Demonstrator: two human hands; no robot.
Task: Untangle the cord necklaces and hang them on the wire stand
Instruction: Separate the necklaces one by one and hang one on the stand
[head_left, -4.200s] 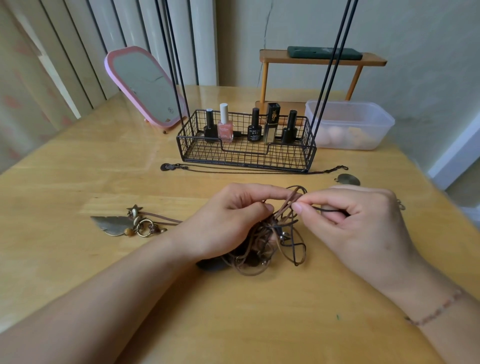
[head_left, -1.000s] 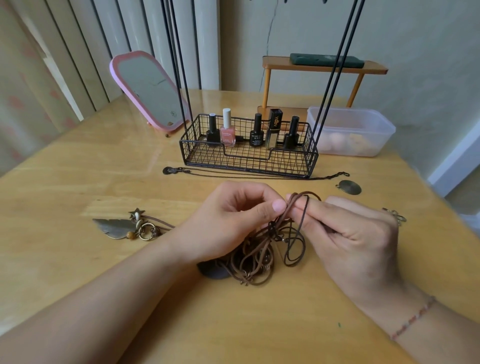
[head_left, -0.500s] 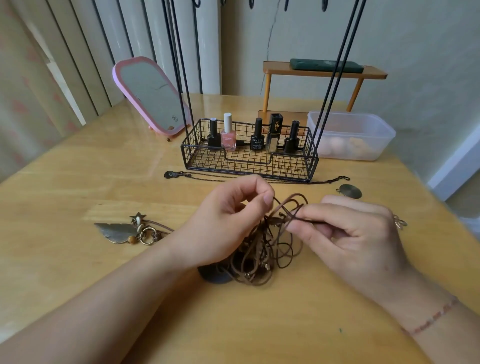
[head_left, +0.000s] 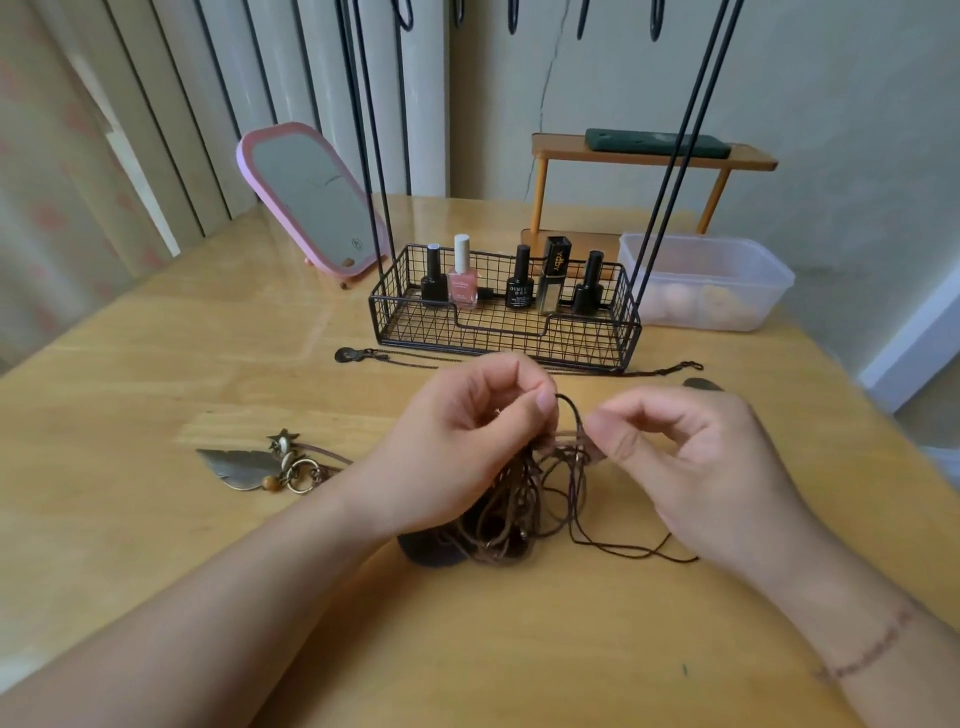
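Observation:
A tangle of brown cord necklaces (head_left: 524, 499) lies on the wooden table (head_left: 156, 374) between my hands. My left hand (head_left: 462, 447) pinches a cord loop at the top of the tangle. Just to its right, my right hand (head_left: 691, 462) pinches another strand and holds it up. A dark flat pendant (head_left: 431, 551) peeks out under the tangle. The black wire stand (head_left: 504, 317) is behind, its basket on the table and its thin uprights rising to hooks (head_left: 514, 15) at the top edge. A thin chain necklace (head_left: 405, 358) lies in front of the basket.
A feather-and-ring pendant (head_left: 254, 467) lies left of my left hand. Nail polish bottles (head_left: 462, 275) stand in the basket. Behind are a pink mirror (head_left: 311, 202), a clear plastic tub (head_left: 706, 280) and a small wooden shelf (head_left: 649, 156) carrying a dark case.
My hands have lifted the strands a little and drawn slightly apart; a thin dark loop now trails out on the table to the right. The view has tilted up, showing the hooks.

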